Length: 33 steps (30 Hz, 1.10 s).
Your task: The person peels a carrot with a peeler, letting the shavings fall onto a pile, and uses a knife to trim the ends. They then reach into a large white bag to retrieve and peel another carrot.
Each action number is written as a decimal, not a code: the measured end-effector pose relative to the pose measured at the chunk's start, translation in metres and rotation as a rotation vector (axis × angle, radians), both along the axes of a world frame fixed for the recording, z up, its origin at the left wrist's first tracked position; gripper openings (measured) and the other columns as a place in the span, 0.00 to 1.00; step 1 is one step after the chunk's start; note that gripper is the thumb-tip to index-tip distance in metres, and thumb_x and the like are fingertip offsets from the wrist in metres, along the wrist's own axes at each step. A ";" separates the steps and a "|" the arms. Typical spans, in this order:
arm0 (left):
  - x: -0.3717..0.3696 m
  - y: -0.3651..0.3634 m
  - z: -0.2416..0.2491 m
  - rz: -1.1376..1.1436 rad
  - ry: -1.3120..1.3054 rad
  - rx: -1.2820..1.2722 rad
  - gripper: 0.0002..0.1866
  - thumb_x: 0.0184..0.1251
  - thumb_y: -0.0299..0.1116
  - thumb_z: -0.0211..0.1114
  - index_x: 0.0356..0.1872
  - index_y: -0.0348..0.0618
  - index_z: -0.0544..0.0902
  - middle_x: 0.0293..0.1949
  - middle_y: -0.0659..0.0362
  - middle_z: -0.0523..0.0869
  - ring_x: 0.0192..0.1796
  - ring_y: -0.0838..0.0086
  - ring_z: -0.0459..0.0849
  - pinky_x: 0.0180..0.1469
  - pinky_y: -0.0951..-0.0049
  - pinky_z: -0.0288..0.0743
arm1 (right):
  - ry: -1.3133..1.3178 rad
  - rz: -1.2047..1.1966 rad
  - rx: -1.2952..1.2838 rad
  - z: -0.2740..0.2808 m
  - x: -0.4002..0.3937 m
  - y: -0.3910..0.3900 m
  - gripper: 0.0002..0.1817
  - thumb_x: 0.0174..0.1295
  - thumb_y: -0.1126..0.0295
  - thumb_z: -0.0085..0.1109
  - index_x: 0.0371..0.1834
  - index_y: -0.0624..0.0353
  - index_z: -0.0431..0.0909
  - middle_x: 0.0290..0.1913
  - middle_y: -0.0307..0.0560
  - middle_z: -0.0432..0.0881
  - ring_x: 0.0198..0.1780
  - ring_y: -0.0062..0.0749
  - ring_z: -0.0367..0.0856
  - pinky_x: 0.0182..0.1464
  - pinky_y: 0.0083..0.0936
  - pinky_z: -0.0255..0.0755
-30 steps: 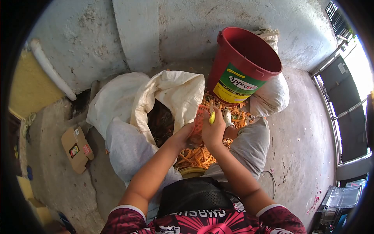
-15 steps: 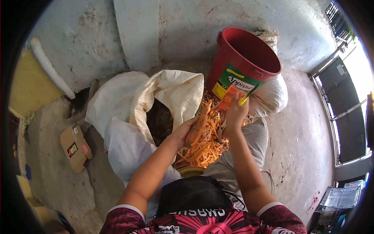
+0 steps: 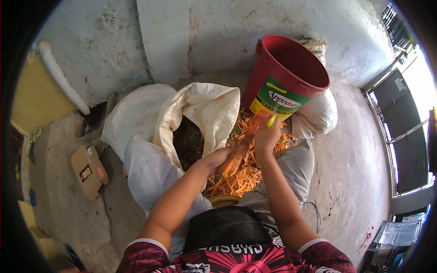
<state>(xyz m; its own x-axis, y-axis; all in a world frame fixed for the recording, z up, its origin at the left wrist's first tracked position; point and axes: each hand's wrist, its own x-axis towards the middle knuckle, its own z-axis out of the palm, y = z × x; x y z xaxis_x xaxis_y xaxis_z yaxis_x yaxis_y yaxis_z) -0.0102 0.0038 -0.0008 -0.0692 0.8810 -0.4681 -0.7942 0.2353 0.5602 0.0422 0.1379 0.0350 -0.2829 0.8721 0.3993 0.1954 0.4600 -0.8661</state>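
Observation:
My left hand [image 3: 216,160] is wrapped round the near part of an orange carrot [image 3: 233,165], which slants up and away from me. Closed on a peeler [image 3: 261,116] with an orange head and a yellow end, my right hand [image 3: 267,136] is close to the carrot's far end. The peeler is smeared by motion and overlaps the carrot in this view. Below both hands lies a heap of carrot peels [image 3: 236,183], between my knees, with a yellow basin rim [image 3: 224,199] showing at its near side.
An open white sack [image 3: 217,105] with dark contents stands left of the peels. Behind them is a tall red bucket [image 3: 284,73] with a green label, beside a full white sack [image 3: 321,116]. A cardboard piece [image 3: 89,173] lies on the floor at left, before the wall [image 3: 227,27].
My right hand has moved nearer and slightly left with the peeler, bringing it over the carrot's far end. The carrot has shifted slightly nearer to me in my left hand.

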 end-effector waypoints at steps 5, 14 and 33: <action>0.003 0.000 0.003 -0.010 0.023 -0.012 0.22 0.67 0.49 0.40 0.49 0.42 0.70 0.36 0.56 0.78 0.35 0.71 0.79 0.35 0.73 0.75 | -0.070 -0.263 0.318 0.012 0.003 0.059 0.12 0.59 0.67 0.47 0.43 0.61 0.68 0.32 0.56 0.77 0.34 0.46 0.76 0.35 0.33 0.68; -0.011 0.008 -0.025 0.072 -0.259 0.269 0.20 0.64 0.48 0.48 0.47 0.43 0.71 0.37 0.56 0.80 0.35 0.73 0.80 0.36 0.74 0.75 | 0.013 0.179 0.089 0.017 0.023 -0.028 0.10 0.58 0.69 0.50 0.39 0.63 0.69 0.31 0.52 0.76 0.32 0.40 0.75 0.35 0.27 0.68; -0.006 0.000 -0.003 -0.057 0.107 0.053 0.22 0.66 0.49 0.43 0.49 0.43 0.70 0.35 0.58 0.78 0.34 0.75 0.79 0.35 0.75 0.75 | -0.038 -0.288 0.194 0.014 0.005 0.065 0.12 0.59 0.66 0.48 0.40 0.65 0.68 0.32 0.55 0.76 0.35 0.44 0.75 0.37 0.31 0.66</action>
